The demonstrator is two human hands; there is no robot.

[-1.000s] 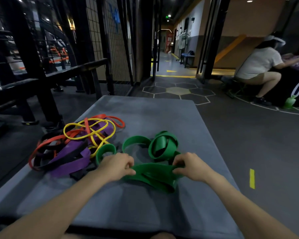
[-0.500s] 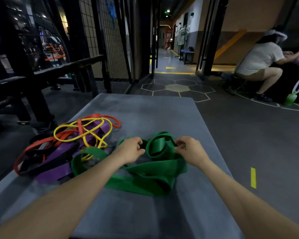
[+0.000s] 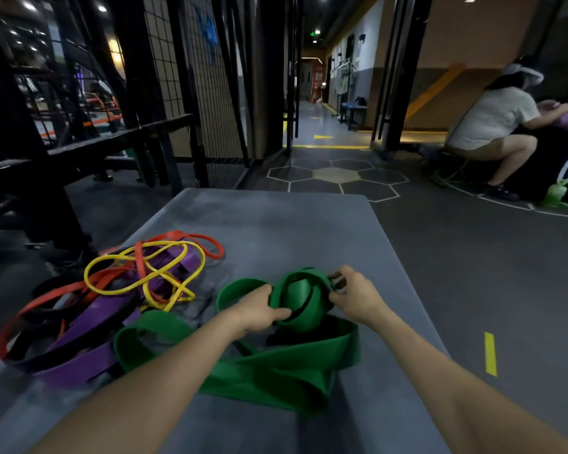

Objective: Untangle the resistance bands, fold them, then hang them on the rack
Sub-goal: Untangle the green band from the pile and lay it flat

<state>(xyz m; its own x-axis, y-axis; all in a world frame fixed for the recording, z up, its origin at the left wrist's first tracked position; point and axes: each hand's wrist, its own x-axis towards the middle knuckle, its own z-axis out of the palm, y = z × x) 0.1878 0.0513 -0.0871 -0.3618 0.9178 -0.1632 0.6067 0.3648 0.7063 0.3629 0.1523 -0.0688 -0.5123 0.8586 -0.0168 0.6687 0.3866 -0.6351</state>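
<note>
- The green band (image 3: 276, 371) is lying twisted on the grey table (image 3: 276, 224): a wide flat stretch is sagging across the near side, one loop is curling out to the left, and a tight coil is bunching up at the far end.
- The left hand (image 3: 259, 311) is forming a clenched grip, its fingers curling round the near edge of the coil.
- The right hand (image 3: 354, 294) is making a pinching grip on the far right rim of the same coil, fingertips closing on the rubber.
- The coil is sitting between the two hands and touching both, while the rest of the band is trailing back toward the person beneath the forearms.
- A tangle (image 3: 112, 296) of yellow, orange, purple and black bands is resting on the table's left side, just beside the green loop and well apart from both hands.
- A person (image 3: 492, 126) in a white shirt is crouching on the floor at the far right.
</note>
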